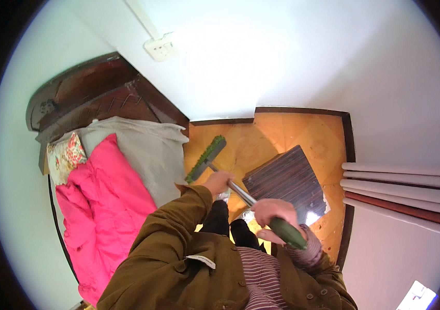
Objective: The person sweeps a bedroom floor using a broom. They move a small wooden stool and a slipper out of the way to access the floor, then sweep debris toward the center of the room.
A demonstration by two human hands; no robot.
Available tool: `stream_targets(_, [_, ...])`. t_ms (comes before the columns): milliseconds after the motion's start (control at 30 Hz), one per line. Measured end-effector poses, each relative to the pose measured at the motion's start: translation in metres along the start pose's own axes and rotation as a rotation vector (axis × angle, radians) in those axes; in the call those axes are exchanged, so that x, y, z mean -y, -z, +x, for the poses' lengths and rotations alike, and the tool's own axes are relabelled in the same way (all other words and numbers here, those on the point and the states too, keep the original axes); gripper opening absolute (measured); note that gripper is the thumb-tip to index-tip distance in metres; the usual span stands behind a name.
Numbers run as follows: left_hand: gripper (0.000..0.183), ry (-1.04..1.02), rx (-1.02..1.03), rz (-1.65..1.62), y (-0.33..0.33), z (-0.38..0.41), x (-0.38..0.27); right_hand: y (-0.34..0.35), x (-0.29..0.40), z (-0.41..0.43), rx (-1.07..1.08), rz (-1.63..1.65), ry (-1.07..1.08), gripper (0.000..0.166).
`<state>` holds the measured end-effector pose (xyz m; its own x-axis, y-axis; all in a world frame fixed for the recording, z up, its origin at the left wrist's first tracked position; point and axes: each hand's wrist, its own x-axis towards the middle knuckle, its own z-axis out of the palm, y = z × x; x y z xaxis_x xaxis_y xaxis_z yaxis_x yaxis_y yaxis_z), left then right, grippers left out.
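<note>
Both my hands are on the metal pole (242, 193) of a long-handled floor mop or broom. My left hand (219, 183) grips it lower down, nearer the head. Higher up, my right hand (275, 212) is closed around it beside the thick green handle grip (288, 232). At the far end, the grey head (217, 151) with its green fringe or bristles is angled over the orange-brown floor (239, 141), close to the bed's side. Whether the head touches the floor I cannot tell.
To the left stands a bed with a dark wooden headboard (99, 91), a grey sheet (146, 155), a pink quilt (107, 197) and a floral pillow (65, 157). A dark wood-grain cabinet or small table (289, 180) is beside the pole. Pale curtains (398, 193) hang right; a wall socket (160, 47) is ahead.
</note>
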<state>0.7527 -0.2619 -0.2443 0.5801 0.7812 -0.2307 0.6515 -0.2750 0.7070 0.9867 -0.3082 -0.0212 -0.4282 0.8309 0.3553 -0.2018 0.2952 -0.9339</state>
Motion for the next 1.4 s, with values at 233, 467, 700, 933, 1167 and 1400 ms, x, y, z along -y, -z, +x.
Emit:
stream_targets(233, [0.011, 0.197, -0.219, 0.131, 0.024, 0.042, 0.044, -0.007, -0.06, 0.039, -0.146, 0.024, 0.071, 0.014])
stream_targets(467, [0.007, -0.166, -0.087, 0.047, 0.006, 0.16, -0.003, 0.015, -0.043, 0.002, -0.64, -0.189, 0.038, 0.017])
stream_targets(700, [0.006, -0.246, -0.029, 0.007, 0.026, 0.139, -0.077, 0.012, 0.033, 0.018, -0.751, -0.157, 0.092, 0.021])
stream_targets(933, [0.011, -0.007, 0.101, 0.123, 0.067, 0.114, 0.0, 0.007, -0.035, 0.034, -0.76, 0.066, 0.011, 0.017])
stream_targets(1167, [0.008, -0.255, -0.027, -0.033, 0.014, 0.186, -0.069, 0.013, 0.005, 0.022, -0.676, -0.318, 0.086, 0.021])
stream_targets(1400, [0.009, -0.182, -0.278, -0.135, 0.016, 0.088, -0.063, 0.025, 0.052, 0.048, -0.455, -0.064, -0.1, 0.019])
